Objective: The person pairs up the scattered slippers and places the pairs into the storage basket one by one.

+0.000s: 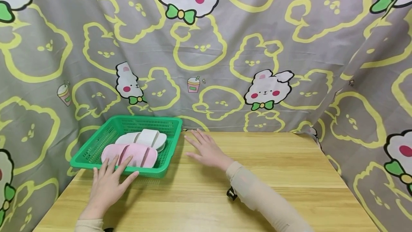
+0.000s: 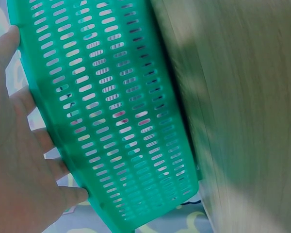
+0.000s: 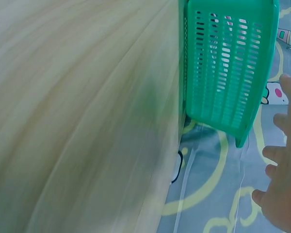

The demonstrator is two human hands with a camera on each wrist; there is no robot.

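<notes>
A green plastic basket [image 1: 157, 171] with slotted walls stands at the left back of the table. Inside lie a pink ribbed slipper [image 1: 135, 153] in front and white slippers [image 1: 148, 137] behind, each with a broad band across its middle. My left hand [image 1: 107, 185] is at the basket's front rim, fingers spread and reaching over it toward the pink slipper. In the left wrist view the fingertips [image 2: 75, 195] rest along the rim. To the right of the basket, my right hand [image 1: 207, 151] hovers with fingers extended, apart from the basket and holding nothing.
The wooden table [image 1: 273, 174] extends to the right and front of the basket. A patterned grey curtain [image 1: 206, 56] hangs close behind the table and along both sides. Dark wrist straps [image 1: 231, 193] show at the sleeves.
</notes>
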